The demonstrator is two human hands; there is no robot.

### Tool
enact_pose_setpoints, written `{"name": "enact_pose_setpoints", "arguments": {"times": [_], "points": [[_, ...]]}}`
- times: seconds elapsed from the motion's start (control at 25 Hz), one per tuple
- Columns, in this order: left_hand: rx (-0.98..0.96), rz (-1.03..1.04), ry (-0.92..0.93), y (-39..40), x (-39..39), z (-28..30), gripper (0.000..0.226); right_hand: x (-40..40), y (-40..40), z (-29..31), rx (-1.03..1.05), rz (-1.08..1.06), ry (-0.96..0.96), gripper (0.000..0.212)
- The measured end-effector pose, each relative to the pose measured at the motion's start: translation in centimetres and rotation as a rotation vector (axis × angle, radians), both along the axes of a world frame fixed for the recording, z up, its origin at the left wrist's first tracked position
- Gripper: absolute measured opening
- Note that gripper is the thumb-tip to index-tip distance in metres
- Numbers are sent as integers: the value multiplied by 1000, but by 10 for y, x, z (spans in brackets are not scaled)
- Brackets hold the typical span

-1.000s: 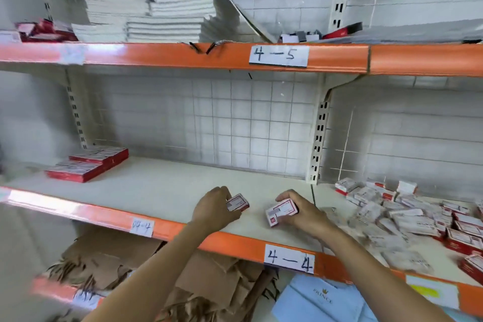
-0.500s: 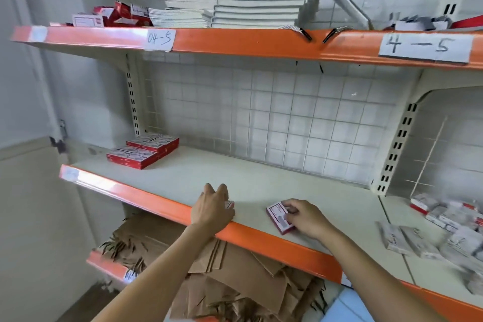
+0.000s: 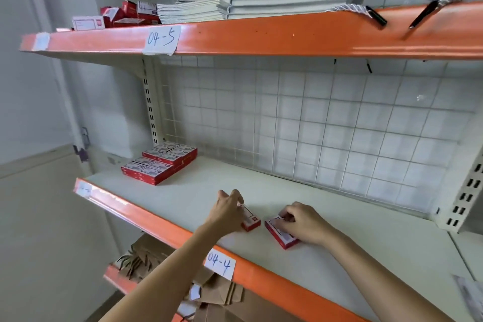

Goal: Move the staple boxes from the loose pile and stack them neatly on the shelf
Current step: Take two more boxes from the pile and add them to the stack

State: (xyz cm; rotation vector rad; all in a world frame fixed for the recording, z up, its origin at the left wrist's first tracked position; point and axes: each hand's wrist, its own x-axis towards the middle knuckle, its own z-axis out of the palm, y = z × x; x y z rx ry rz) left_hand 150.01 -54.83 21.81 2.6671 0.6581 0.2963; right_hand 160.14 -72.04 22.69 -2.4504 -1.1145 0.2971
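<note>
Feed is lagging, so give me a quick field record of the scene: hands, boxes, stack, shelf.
left hand: grip on a box, box down on the shelf
right hand: grip on a second box, also on the shelf
boxes: side by side, small gap, near the front edge
stack: red boxes, far left by the upright
shelf: tagged 04-4
loose pile: out of view

Bright even light, soft blur, edges warped.
</note>
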Motion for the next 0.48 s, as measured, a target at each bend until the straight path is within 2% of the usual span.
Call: {"name": "enact_pose_setpoints", "arguments": {"times": [0.08,0.16,0.32,0.48], "points": [[81,-208,53,17,-1,1,50,4,6,4,-237,77,-38,71],[110,-372,137,28,-1,5,58,5,14,10,-386,128,-49,80],[118,-487,183,47,6,16,43,10,34,14,-260,164,-1,68],[92,-409,133,81,6,21,38,11,65,11,-85,146,-47,59]]}}
